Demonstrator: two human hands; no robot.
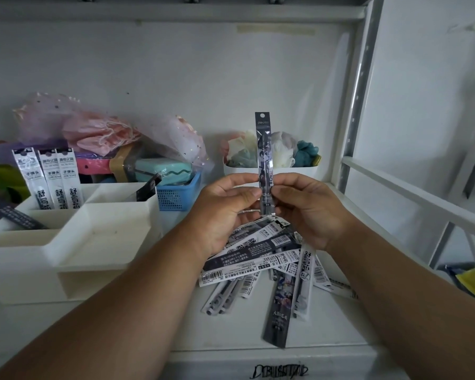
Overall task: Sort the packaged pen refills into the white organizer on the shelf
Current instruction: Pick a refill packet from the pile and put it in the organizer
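I hold one dark refill packet (263,149) upright above the shelf. My left hand (225,209) and my right hand (307,207) both pinch its lower part between thumb and fingers. Beneath my hands lies a loose pile of refill packets (272,264) on the white shelf. The white organizer (74,237) stands at the left. Three white refill packets (51,178) stand in its back compartment, a dark packet (148,189) leans in the compartment to their right, and another dark packet (22,219) lies at its left side.
A blue mesh basket (177,193) with a teal case sits behind the organizer, under pink gauze bags (93,127). A white tub (269,167) of soft toys stands at the back. A metal shelf upright (359,105) and rail (412,193) border the right side.
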